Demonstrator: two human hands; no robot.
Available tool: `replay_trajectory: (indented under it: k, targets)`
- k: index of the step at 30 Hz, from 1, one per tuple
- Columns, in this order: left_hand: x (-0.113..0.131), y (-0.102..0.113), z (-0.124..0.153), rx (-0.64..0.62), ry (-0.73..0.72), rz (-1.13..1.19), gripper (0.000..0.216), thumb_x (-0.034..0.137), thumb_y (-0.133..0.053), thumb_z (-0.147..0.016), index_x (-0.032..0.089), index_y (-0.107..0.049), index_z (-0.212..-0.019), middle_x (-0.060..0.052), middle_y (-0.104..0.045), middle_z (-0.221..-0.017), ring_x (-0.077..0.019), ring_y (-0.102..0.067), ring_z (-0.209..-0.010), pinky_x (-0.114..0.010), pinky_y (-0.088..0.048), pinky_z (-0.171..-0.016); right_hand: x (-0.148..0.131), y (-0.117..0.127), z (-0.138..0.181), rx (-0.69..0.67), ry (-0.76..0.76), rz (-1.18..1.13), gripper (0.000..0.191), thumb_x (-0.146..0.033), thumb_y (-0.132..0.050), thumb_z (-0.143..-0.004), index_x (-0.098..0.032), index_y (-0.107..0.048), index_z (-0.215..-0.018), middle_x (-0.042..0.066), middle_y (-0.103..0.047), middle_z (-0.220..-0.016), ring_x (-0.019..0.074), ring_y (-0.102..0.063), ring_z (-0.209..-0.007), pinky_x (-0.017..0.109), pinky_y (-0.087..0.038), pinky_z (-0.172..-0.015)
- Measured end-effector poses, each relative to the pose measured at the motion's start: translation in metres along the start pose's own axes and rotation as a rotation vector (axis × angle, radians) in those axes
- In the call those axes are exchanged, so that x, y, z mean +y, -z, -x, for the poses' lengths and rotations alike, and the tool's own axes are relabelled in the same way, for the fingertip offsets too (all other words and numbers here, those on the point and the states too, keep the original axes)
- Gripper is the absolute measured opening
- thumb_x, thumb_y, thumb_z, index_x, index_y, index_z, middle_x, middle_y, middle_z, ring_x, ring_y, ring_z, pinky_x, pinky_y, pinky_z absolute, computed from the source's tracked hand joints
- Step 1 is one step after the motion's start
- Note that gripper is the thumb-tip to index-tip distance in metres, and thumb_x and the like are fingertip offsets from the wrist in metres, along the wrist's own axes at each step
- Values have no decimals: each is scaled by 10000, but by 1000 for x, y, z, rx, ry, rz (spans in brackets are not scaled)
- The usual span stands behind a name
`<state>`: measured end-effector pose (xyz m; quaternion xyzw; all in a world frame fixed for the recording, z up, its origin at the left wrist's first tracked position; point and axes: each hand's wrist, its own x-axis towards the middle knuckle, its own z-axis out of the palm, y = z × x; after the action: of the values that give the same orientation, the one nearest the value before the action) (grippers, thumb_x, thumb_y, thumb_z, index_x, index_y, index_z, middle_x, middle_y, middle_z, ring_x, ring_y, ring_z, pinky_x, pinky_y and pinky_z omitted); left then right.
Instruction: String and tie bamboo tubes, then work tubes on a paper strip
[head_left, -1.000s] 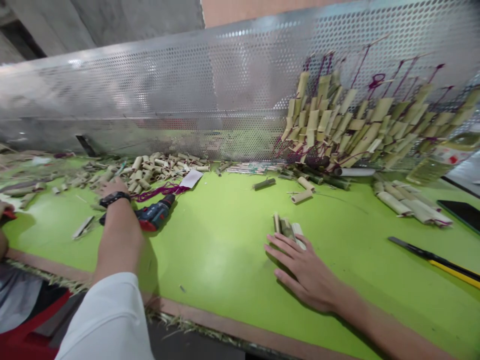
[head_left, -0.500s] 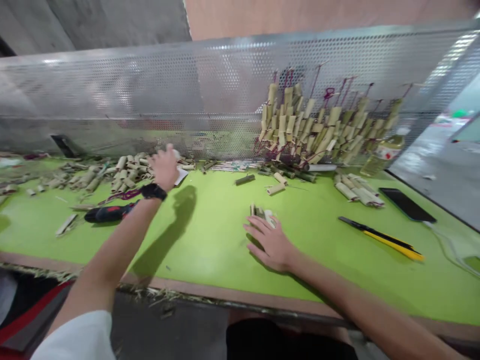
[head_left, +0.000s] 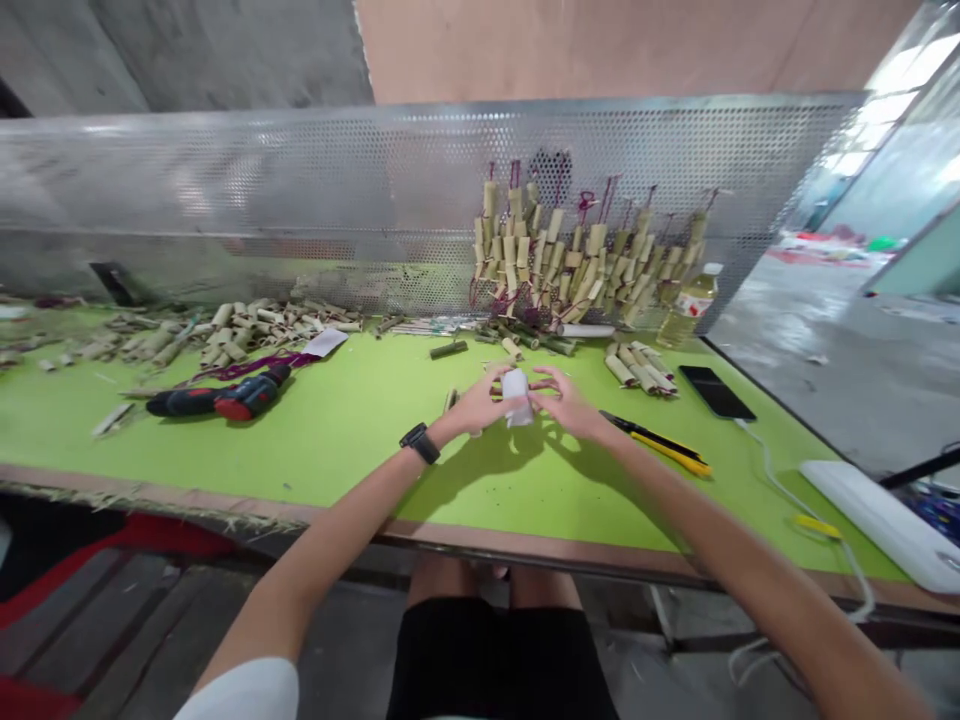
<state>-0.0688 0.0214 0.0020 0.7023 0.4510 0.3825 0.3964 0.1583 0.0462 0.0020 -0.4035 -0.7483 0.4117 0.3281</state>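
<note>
A small white paper-like piece (head_left: 516, 392) is held up over the green tabletop, between my two hands. My left hand (head_left: 480, 404), with a black watch on its wrist, grips its left side with thumb and fingers. From the right, my right hand (head_left: 568, 406) curls its fingers and thumb onto the other edge. Just behind my left hand a short bamboo tube (head_left: 450, 400) shows in part; other pieces there are hidden. A dark green bamboo piece (head_left: 448, 349) lies farther back.
A cordless drill (head_left: 238, 398) and a heap of cut bamboo tubes (head_left: 240, 330) lie left. Strung bamboo (head_left: 517, 245) hangs on the perforated metal panel (head_left: 315, 190). At right are a yellow utility knife (head_left: 670, 450), bamboo bundle (head_left: 641, 368), phone (head_left: 716, 392), oil bottle (head_left: 688, 308) and white power bank (head_left: 877, 520).
My left hand has come from the bamboo heap to the middle, beside my right hand. Both hands now hold the white piece. My right hand has lifted off the pieces on the table.
</note>
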Motion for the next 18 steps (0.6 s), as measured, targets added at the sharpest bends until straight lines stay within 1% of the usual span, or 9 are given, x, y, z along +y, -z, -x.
replay_trajectory:
  k: [2,3,5,7,10,12,14,15,18]
  targets:
    - [1,-10,6,-55,-64,-120,813,462,-868,-838,227,-483,-1514,-214,-549,-1525,-363,-662,-1266,-579,-595,-1030,11,7,9,-10,-27,4,599,-516,-630,-983,-319,-501,-1534,157,-706,-1352,266,-785,-908,480,-703,-776]
    - [2,-14,8,-81,-87,-166,879,470,-899,-796,218,-476,-1524,-217,-535,-1530,-374,-646,-1287,-579,-592,-1039,14,8,14,-10,-38,5,582,-516,-613,-993,-303,-514,-1525,161,-704,-1352,264,-784,-922,484,-700,-795]
    - [5,-22,13,-117,-113,-212,938,479,-917,-768,213,-453,-1538,-209,-520,-1527,-376,-625,-1316,-564,-589,-1056,15,8,22,-25,-44,10,551,-534,-568,-1015,-284,-538,-1505,171,-688,-1387,273,-777,-987,496,-695,-828]
    - [7,-25,17,-118,-131,-245,968,492,-929,-754,213,-430,-1536,-200,-514,-1512,-375,-614,-1329,-560,-573,-1085,10,6,27,-48,-26,21,525,-535,-530,-1032,-280,-560,-1489,168,-673,-1424,294,-754,-1093,514,-686,-872]
    - [7,-24,22,-100,-194,-349,975,500,-930,-753,231,-403,-1529,-177,-481,-1495,-364,-614,-1316,-563,-545,-1123,1,0,32,-60,33,47,503,-485,-544,-1024,-312,-560,-1496,126,-628,-1516,312,-675,-1280,548,-635,-1015]
    - [6,-21,25,-95,-220,-436,997,497,-928,-743,229,-378,-1531,-179,-436,-1505,-365,-617,-1298,-565,-545,-1118,-2,-5,33,-64,74,60,532,-461,-564,-1009,-320,-537,-1522,108,-591,-1567,318,-639,-1338,557,-603,-1074]
    - [6,-18,26,-72,-229,-526,1037,508,-928,-719,213,-353,-1529,-189,-424,-1499,-389,-593,-1311,-591,-529,-1120,-2,-9,35,-59,110,77,570,-465,-586,-993,-308,-521,-1537,111,-574,-1586,330,-630,-1344,553,-609,-1062]
    - [6,-17,26,-55,-240,-567,1032,516,-924,-713,208,-355,-1517,-187,-445,-1478,-402,-578,-1321,-606,-517,-1123,0,-11,35,-52,123,91,582,-478,-596,-988,-300,-519,-1536,116,-573,-1585,336,-632,-1336,552,-619,-1042]
    - [8,-14,25,-29,-293,-625,858,531,-866,-763,217,-422,-1427,-157,-547,-1366,-401,-579,-1288,-613,-505,-1105,5,-11,35,-16,141,160,576,-528,-598,-991,-283,-538,-1508,138,-591,-1557,346,-645,-1299,561,-630,-994]
